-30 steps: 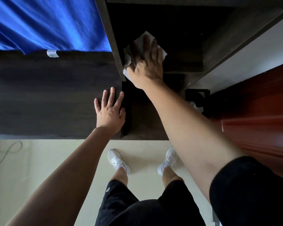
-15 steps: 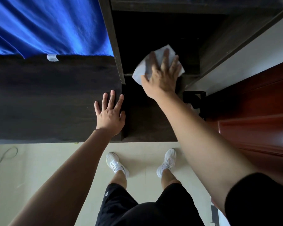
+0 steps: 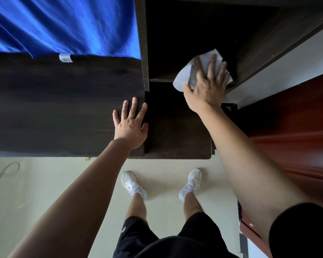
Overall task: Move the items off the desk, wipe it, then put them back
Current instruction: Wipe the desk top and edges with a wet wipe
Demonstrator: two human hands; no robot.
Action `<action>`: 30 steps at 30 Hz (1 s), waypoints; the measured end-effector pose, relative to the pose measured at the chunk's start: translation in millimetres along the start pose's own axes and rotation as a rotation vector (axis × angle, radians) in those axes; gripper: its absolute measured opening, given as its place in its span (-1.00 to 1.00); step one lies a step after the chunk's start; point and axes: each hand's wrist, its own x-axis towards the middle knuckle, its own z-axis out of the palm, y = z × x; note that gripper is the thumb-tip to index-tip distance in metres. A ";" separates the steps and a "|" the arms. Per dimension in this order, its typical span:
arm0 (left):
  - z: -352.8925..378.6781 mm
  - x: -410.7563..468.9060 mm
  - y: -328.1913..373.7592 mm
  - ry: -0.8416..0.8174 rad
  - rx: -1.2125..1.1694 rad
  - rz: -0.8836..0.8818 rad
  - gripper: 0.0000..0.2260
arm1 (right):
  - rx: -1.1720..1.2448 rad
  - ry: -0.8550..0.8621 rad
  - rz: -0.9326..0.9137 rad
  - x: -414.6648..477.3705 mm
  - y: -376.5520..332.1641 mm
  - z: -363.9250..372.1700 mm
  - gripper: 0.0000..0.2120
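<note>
A dark wooden desk point(image 3: 63, 108) fills the upper left, and a lower dark surface point(image 3: 175, 131) adjoins it on the right. My left hand point(image 3: 131, 125) lies flat on the desk's right end, fingers spread and straight. Flat on a white cloth point(image 3: 183, 75), my right hand point(image 3: 207, 84) presses it with straight fingers against a dark shelf point(image 3: 160, 80) at the back right. Part of the cloth is hidden under the palm.
A blue curtain point(image 3: 63, 25) hangs behind the desk, with a white tag point(image 3: 65, 57) at its hem. A red-brown door point(image 3: 296, 136) stands at the right. My white shoes point(image 3: 133, 185) stand on the pale floor point(image 3: 35, 192). A thin cable point(image 3: 6, 172) lies at the left.
My right hand has slid the white cloth to the right along the shelf, from beside the upright panel toward the right side wall. My left hand has stayed flat on the desk.
</note>
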 end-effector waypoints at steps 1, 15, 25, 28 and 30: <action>-2.4 -0.1 0.5 -0.016 0.007 0.001 -0.40 | 0.001 -0.011 -0.009 0.3 0.4 -1.9 -0.26; -4.6 5.0 72.4 0.026 0.158 0.225 -0.41 | 0.386 0.136 -0.043 -83.4 90.2 -31.4 -0.63; 77.9 31.6 191.1 -0.189 0.182 0.321 -0.39 | 0.522 0.066 0.237 -124.9 230.2 37.2 -0.65; 101.2 41.8 209.7 -0.197 0.159 0.314 -0.39 | 0.516 -0.029 0.247 -109.6 253.0 70.9 -0.61; 116.2 49.5 217.1 -0.204 0.143 0.284 -0.40 | 0.507 -0.071 0.260 -96.0 262.7 96.2 -0.59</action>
